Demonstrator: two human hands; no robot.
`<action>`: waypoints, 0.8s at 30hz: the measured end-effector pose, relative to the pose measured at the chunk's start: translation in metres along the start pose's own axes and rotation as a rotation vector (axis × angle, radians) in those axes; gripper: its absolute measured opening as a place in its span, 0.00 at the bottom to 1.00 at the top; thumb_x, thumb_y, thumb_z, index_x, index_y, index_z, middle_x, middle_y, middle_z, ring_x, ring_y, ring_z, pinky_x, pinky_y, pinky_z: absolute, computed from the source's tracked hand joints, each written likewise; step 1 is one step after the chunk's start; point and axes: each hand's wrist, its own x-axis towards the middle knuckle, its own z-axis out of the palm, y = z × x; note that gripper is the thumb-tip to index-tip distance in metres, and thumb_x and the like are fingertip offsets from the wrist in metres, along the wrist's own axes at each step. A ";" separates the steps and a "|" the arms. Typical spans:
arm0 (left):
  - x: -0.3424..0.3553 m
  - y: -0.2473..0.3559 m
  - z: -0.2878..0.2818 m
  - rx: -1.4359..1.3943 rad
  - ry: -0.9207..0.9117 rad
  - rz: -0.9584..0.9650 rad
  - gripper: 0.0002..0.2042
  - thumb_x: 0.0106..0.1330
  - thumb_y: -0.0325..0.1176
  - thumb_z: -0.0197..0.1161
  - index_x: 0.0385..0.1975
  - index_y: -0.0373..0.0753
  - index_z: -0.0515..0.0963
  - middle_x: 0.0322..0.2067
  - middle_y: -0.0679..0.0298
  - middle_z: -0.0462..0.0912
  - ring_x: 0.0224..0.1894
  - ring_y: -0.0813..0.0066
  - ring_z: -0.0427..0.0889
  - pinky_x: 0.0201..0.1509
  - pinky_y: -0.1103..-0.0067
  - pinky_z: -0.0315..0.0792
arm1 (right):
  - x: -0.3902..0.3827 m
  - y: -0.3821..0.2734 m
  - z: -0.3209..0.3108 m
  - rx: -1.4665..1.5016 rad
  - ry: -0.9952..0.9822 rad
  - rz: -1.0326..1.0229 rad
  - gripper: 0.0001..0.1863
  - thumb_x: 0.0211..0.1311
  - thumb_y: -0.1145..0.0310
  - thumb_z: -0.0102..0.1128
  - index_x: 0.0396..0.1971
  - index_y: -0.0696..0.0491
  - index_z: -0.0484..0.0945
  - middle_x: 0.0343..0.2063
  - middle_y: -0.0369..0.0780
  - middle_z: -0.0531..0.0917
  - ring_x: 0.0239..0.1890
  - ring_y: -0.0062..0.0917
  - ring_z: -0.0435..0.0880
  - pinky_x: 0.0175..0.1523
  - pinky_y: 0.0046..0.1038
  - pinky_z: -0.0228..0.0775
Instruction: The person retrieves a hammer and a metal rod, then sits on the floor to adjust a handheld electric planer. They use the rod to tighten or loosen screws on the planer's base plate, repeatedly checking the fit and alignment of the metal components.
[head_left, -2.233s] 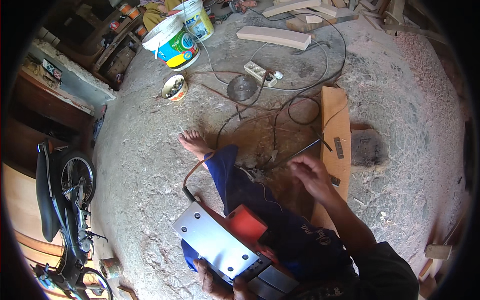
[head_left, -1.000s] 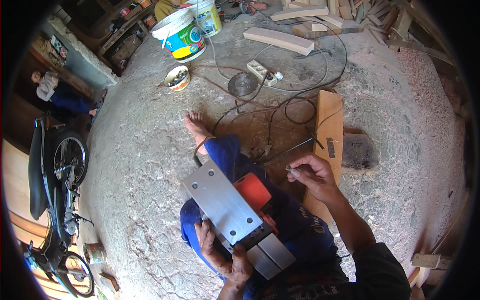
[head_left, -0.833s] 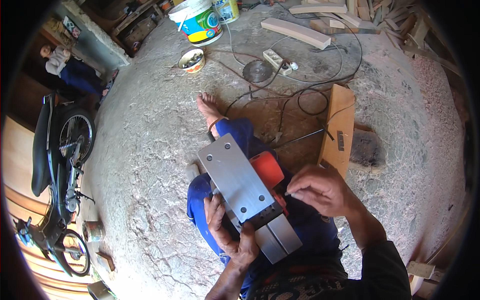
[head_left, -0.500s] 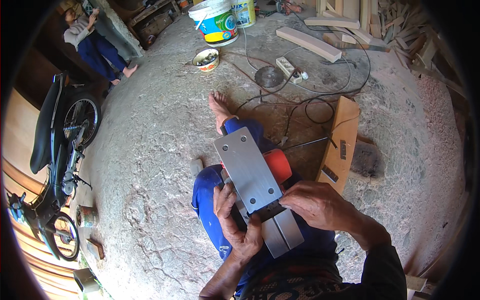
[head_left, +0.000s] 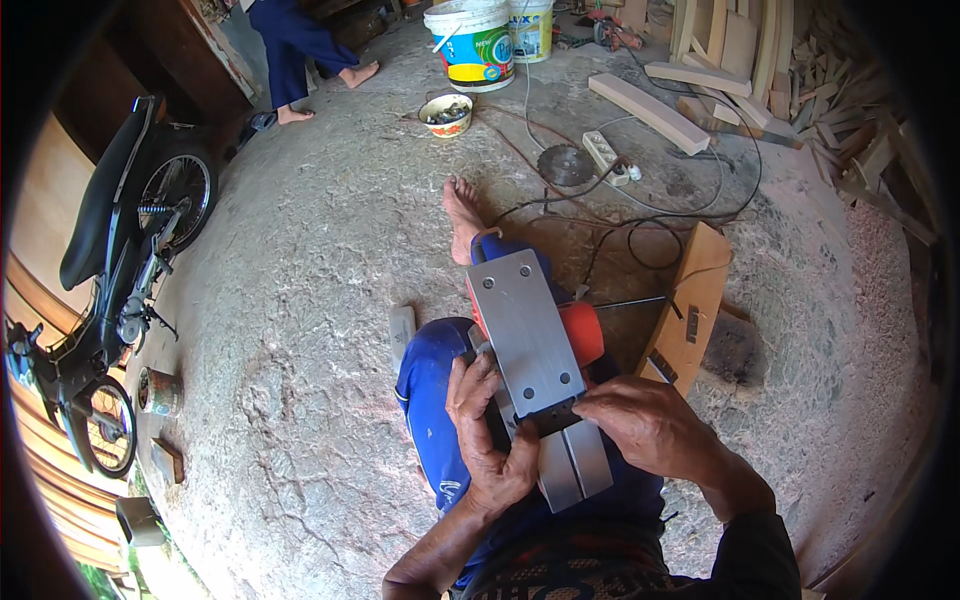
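Observation:
An electric hand planer (head_left: 525,325) lies upside down across my lap, its flat metal sole facing up and part of its red body showing at the right. My left hand (head_left: 485,440) is wrapped round its left side, thumb at the dark cutter gap. At the right end of that gap, the fingertips of my right hand (head_left: 650,425) are pinched together; whatever is between them is hidden. Right of the planer lies a wooden board (head_left: 703,275) bearing small dark metal pieces (head_left: 692,323). A thin dark rod (head_left: 630,301) reaches to it.
A circular saw blade (head_left: 566,165), a power strip (head_left: 605,158) and tangled cords lie ahead. Beyond are a bowl (head_left: 446,116), paint buckets (head_left: 470,50) and timber (head_left: 650,112). A motorbike (head_left: 125,280) stands left; another person's legs (head_left: 290,50) show at far left.
My view has tilted and shifted, so the scene sits further right and the other person's upper body is out of sight. That person's legs are now wider apart. Both my hands keep their places on the planer.

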 end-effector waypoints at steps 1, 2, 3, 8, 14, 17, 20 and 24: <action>-0.001 -0.001 0.001 0.004 -0.006 -0.003 0.30 0.55 0.21 0.62 0.62 0.35 0.68 0.67 0.47 0.69 0.75 0.40 0.58 0.78 0.53 0.47 | 0.000 -0.001 -0.002 -0.028 -0.030 0.017 0.13 0.56 0.83 0.67 0.42 0.57 0.84 0.37 0.42 0.86 0.41 0.34 0.88 0.43 0.32 0.83; -0.001 -0.002 0.002 0.009 -0.013 -0.005 0.30 0.55 0.22 0.61 0.63 0.35 0.68 0.67 0.47 0.69 0.75 0.40 0.57 0.78 0.53 0.47 | 0.002 -0.003 -0.004 -0.055 -0.059 0.034 0.13 0.56 0.83 0.66 0.42 0.57 0.83 0.37 0.42 0.86 0.41 0.34 0.88 0.43 0.32 0.83; -0.002 -0.002 0.002 0.007 -0.011 -0.010 0.30 0.55 0.22 0.61 0.63 0.35 0.68 0.67 0.47 0.69 0.75 0.40 0.57 0.78 0.53 0.47 | 0.003 -0.005 -0.007 -0.083 -0.088 0.051 0.13 0.57 0.83 0.66 0.42 0.58 0.83 0.37 0.42 0.86 0.40 0.33 0.88 0.43 0.32 0.83; -0.002 -0.001 0.001 0.008 -0.007 -0.010 0.31 0.55 0.22 0.61 0.64 0.35 0.68 0.67 0.47 0.69 0.75 0.40 0.57 0.78 0.54 0.47 | 0.007 -0.009 -0.012 -0.134 -0.174 0.029 0.12 0.57 0.83 0.64 0.41 0.58 0.82 0.35 0.41 0.84 0.37 0.33 0.87 0.40 0.33 0.82; 0.000 0.000 0.001 0.032 -0.020 0.000 0.31 0.54 0.21 0.61 0.63 0.34 0.68 0.67 0.47 0.70 0.75 0.40 0.58 0.79 0.52 0.46 | 0.009 -0.011 -0.016 -0.246 -0.231 -0.024 0.10 0.57 0.80 0.60 0.39 0.57 0.76 0.31 0.39 0.77 0.36 0.30 0.83 0.38 0.31 0.80; 0.000 -0.001 0.000 0.030 -0.022 0.004 0.31 0.54 0.21 0.61 0.63 0.34 0.68 0.67 0.46 0.70 0.75 0.39 0.58 0.79 0.51 0.45 | 0.007 -0.015 -0.014 -0.312 -0.274 0.004 0.13 0.55 0.80 0.62 0.42 0.59 0.78 0.33 0.39 0.79 0.36 0.29 0.84 0.38 0.31 0.81; -0.001 -0.002 0.001 0.030 -0.026 0.002 0.31 0.54 0.21 0.61 0.63 0.34 0.69 0.67 0.47 0.70 0.75 0.39 0.58 0.79 0.51 0.45 | 0.006 -0.015 -0.014 -0.348 -0.262 -0.062 0.12 0.58 0.77 0.61 0.42 0.60 0.76 0.33 0.40 0.76 0.36 0.29 0.82 0.36 0.29 0.80; -0.002 -0.001 0.001 0.009 -0.007 -0.012 0.31 0.54 0.21 0.61 0.63 0.34 0.69 0.67 0.46 0.70 0.75 0.39 0.57 0.78 0.52 0.46 | 0.013 -0.020 -0.020 -0.334 -0.325 -0.058 0.11 0.60 0.74 0.60 0.42 0.61 0.76 0.33 0.40 0.74 0.35 0.29 0.81 0.36 0.27 0.79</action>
